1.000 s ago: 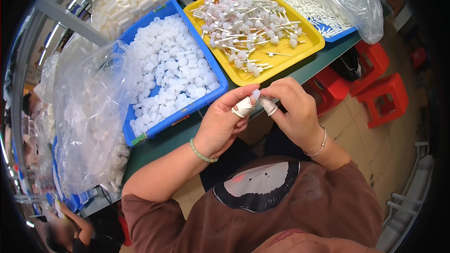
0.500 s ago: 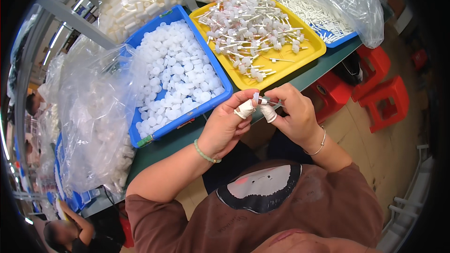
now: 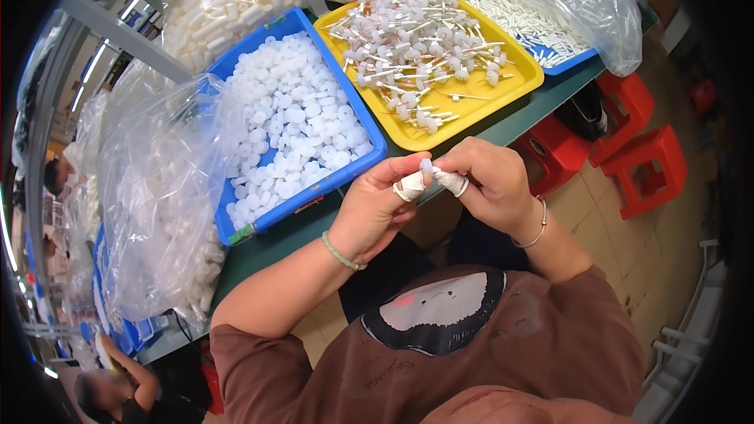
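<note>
By the near edge of the tabletop [image 3: 259, 255], with open room body-side, the left hand [image 3: 367, 216] is pinching a disc [image 3: 426, 165], long axis pointing toward the yellow tray [image 3: 483, 104], the right hand's [image 3: 496, 186] hold being unclear

Small translucent-white plastic piece [image 3: 426, 166]; blue rectangular plastic tray [image 3: 338, 178], yellow rectangular plastic tray [image 3: 471, 114]
The brown cloth shirt [image 3: 550, 334] bears a white, black-edged cartoon print [image 3: 432, 310] with a pink patch; the beaded bracelet [image 3: 338, 254] is pale green.

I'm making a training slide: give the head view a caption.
Thumbs wrapped, the left hand pinches a pale piece beside the right hand, near a blue tray and yellow tray.
</note>
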Demonstrator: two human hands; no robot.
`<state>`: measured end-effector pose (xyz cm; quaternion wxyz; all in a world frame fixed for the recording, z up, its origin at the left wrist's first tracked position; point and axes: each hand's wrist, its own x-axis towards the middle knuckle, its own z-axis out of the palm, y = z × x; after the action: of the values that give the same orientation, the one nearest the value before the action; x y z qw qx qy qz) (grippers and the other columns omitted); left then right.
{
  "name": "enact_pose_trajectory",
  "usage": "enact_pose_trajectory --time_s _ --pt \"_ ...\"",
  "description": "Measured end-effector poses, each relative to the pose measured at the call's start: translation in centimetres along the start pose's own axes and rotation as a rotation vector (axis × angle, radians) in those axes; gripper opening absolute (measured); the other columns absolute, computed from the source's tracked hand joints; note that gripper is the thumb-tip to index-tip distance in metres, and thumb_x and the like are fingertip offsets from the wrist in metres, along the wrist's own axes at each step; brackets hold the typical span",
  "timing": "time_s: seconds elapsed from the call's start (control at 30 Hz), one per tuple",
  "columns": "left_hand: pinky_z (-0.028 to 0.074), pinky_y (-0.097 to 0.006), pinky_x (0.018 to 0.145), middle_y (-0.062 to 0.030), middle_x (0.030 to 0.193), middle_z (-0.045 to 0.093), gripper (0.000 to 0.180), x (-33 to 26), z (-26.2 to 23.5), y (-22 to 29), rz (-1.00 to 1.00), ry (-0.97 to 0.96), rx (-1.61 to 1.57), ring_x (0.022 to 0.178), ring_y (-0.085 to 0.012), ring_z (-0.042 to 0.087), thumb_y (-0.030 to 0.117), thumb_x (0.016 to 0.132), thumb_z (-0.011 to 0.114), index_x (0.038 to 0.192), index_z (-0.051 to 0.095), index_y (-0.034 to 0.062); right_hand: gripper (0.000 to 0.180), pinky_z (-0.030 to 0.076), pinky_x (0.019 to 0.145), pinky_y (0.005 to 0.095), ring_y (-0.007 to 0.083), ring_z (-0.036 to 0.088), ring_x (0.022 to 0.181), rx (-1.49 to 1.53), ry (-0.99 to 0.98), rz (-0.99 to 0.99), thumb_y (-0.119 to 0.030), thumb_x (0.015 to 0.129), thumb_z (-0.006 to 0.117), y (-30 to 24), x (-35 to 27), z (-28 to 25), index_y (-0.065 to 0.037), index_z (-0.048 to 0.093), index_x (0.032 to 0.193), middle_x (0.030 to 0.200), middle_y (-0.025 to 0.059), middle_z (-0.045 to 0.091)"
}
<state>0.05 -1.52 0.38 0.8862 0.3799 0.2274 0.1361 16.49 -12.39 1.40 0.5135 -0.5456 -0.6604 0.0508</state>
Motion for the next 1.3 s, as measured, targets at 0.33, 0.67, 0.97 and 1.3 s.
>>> enact_pose_trajectory --time_s 0.33,0.67,0.97,1.3 --pt "0.033 -0.016 0.052 0.0001 0.098 0.063 0.023 0.2 -0.1 0.2 -0.044 -0.065 0.077 0.063 -0.0006 0.042 0.012 0.089 0.065 0.111 0.063 0.0066 0.01 0.049 0.058 0.0258 0.0105 0.062 0.068 0.261 0.008 0.313 -0.001 0.082 0.065 -1.2 -1.0 0.0 -0.001 0.06 0.091 0.078 0.0071 0.063" --pt "0.027 -0.014 0.045 0.0029 0.095 0.052 0.029 0.0 0.7 1.0 -0.088 -0.05 -0.088 0.055 0.0003 0.031 0.022 0.092 0.061 0.113 0.055 0.0036 0.031 0.05 0.071 0.0326 0.0255 0.065 0.079 -0.584 0.214 0.254 -0.013 0.079 0.065 10.0 4.7 -13.5 -0.002 0.06 0.107 0.084 0.0109 0.067" --pt "0.025 -0.013 0.046 0.0056 0.089 0.051 0.028 -0.1 0.7 1.4 -0.103 -0.065 -0.071 0.053 0.0012 0.029 0.024 0.092 0.061 0.112 0.056 0.0054 0.011 0.049 0.071 0.0374 0.0309 0.064 0.078 -0.694 -0.229 0.409 -0.008 0.074 0.064 17.4 7.9 -15.4 -0.001 0.067 0.082 0.082 0.0161 0.067" --pt "0.025 -0.013 0.045 0.0059 0.091 0.053 0.026 -0.1 0.6 1.2 -0.096 -0.058 -0.063 0.051 0.0014 0.028 0.025 0.092 0.061 0.11 0.056 0.0067 0.01 0.05 0.07 0.042 0.0356 0.062 0.078 -0.914 -0.26 0.331 -0.01 0.071 0.063 17.3 7.7 -15.1 -0.003 0.065 0.078 0.078 0.0177 0.065"
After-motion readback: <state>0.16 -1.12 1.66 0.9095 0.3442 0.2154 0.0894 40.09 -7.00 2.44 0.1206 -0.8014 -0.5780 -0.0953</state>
